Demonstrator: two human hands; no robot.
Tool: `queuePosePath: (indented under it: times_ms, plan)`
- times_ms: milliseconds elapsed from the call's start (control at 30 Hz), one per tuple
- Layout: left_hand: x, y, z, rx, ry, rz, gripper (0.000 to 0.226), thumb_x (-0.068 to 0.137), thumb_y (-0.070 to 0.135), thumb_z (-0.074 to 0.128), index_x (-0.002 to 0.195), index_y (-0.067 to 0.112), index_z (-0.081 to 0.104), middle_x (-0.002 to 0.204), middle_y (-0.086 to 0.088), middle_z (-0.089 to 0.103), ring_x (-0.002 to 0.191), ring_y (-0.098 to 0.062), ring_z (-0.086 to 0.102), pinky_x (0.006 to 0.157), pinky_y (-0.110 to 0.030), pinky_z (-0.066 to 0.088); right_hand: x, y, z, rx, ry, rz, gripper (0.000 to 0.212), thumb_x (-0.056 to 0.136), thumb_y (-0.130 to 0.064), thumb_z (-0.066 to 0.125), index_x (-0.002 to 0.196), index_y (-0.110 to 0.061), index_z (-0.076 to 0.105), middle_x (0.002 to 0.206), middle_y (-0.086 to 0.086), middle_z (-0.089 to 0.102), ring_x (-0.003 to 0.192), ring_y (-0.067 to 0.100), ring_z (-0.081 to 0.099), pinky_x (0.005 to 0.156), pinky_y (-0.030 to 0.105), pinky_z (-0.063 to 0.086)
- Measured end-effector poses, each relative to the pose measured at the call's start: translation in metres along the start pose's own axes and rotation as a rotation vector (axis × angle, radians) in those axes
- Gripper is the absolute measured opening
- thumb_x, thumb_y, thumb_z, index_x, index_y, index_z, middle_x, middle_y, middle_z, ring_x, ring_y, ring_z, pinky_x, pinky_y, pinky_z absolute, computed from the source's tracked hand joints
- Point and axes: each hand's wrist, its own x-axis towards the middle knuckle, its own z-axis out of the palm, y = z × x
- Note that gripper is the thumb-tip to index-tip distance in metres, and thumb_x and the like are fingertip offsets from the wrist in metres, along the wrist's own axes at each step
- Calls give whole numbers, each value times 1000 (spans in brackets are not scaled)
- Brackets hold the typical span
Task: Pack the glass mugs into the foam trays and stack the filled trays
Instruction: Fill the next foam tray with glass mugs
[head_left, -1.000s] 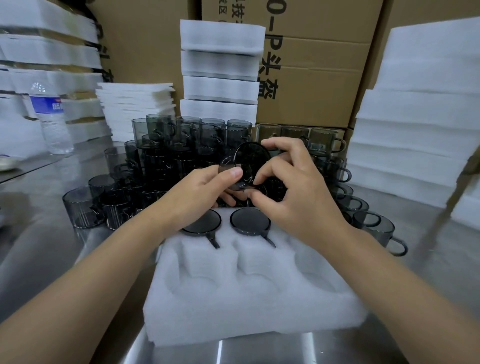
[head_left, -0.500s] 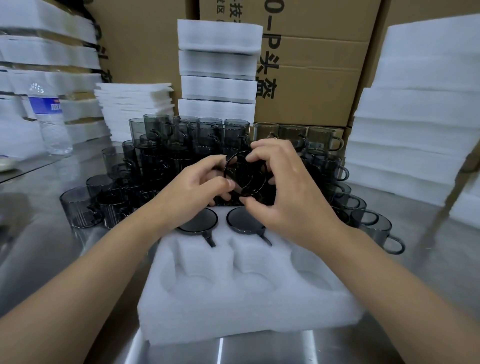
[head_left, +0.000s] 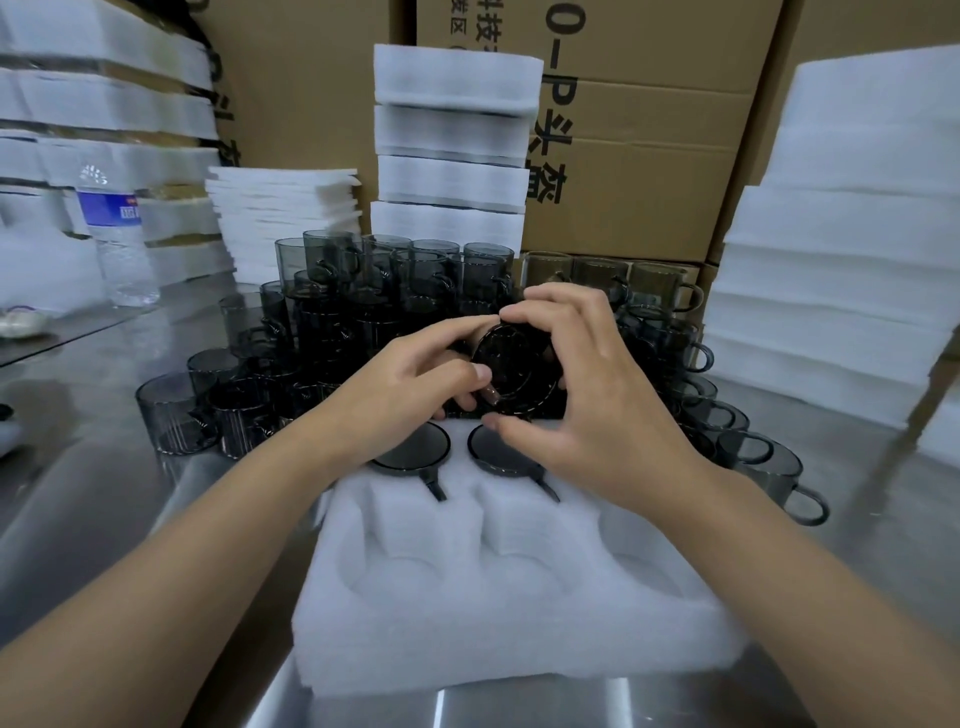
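Observation:
A white foam tray (head_left: 498, 623) lies on the steel table in front of me. Two dark glass mugs (head_left: 415, 447) sit upside down in its far pockets, handles toward me; the near pockets are bare. Above the tray's far edge both hands hold one smoky glass mug (head_left: 511, 371), its round base facing me. My left hand (head_left: 410, 389) grips its left side. My right hand (head_left: 587, 395) wraps over its top and right side. Behind them stands a crowd of grey glass mugs (head_left: 332, 322), stacked in layers.
Filled foam trays (head_left: 452, 150) are stacked at the back centre, foam sheets (head_left: 283, 218) to their left, more foam stacks (head_left: 841, 270) on the right. A water bottle (head_left: 117, 234) stands at the left. Amber mugs (head_left: 602, 275) and cardboard boxes (head_left: 639, 156) line the back.
Both hands have turned the held mug between them, so more of its round base faces me. The left thumb has shifted across the mug's side. The tray and its two mugs have not moved.

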Motion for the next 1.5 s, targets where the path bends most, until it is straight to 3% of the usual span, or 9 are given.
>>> queuePosePath:
  times_ms: [267,367,500,600,800,900,1067,1300,1500]
  plan:
    - [0,0,2,-12,17,-26,36,73,39,56,108,50,59,94,-1,71,77,-3,62,64,-16,48,0,0,0,12,-13,6,68,73,-34,77,131,-21,45,132,-6,33,117,2,39,81,15,42]
    - [1,3,2,-26,15,-60,34,76,32,50,107,39,62,83,5,70,72,-4,61,65,-19,48,0,-2,-1,80,-37,26,67,74,-35,78,131,-23,45,124,-11,36,113,-3,40,84,8,36]
    - [1,4,-2,-73,-22,-120,32,75,37,52,102,28,68,73,1,67,65,-8,60,65,-25,44,2,-3,-6,219,-81,111,66,72,-40,78,130,-31,48,115,-20,46,107,-8,45,83,4,33]
    - [1,2,-12,-75,-62,-140,53,68,54,56,100,15,70,71,-3,63,61,-7,57,60,-25,37,4,-7,-12,335,-121,193,67,65,-54,75,126,-44,49,113,-23,50,101,-2,53,82,11,42]
    - [7,-1,-33,-221,-177,-267,51,63,59,55,99,30,76,62,-2,62,52,-9,52,54,-22,37,6,-21,-24,568,-302,263,67,64,-50,67,127,-57,43,117,14,60,79,34,55,74,49,52]
    - [2,-2,-43,-307,-321,-322,49,65,57,56,96,26,77,69,-3,66,53,-8,52,50,-15,42,6,-30,-26,589,-320,250,68,63,-48,70,126,-55,45,109,8,63,70,25,56,69,47,52]
    - [-8,5,-50,-269,-464,-412,47,60,55,50,85,26,80,68,4,71,58,-10,52,51,-15,39,1,-43,-25,539,-398,154,65,68,-36,76,124,-52,47,92,-22,50,63,2,52,67,19,49]
    - [-11,11,-44,-246,-427,-406,44,57,52,61,76,16,78,81,-11,70,74,-21,63,75,-35,43,-1,-51,-20,661,-333,127,37,71,-16,76,102,-33,64,86,1,58,70,17,62,71,33,54]
    - [-14,16,-44,-237,-495,-319,28,68,43,61,76,24,79,80,3,75,75,-6,69,68,-18,50,-2,-58,-12,567,-285,90,23,71,-24,76,92,-27,69,88,-7,55,79,15,60,73,33,52]
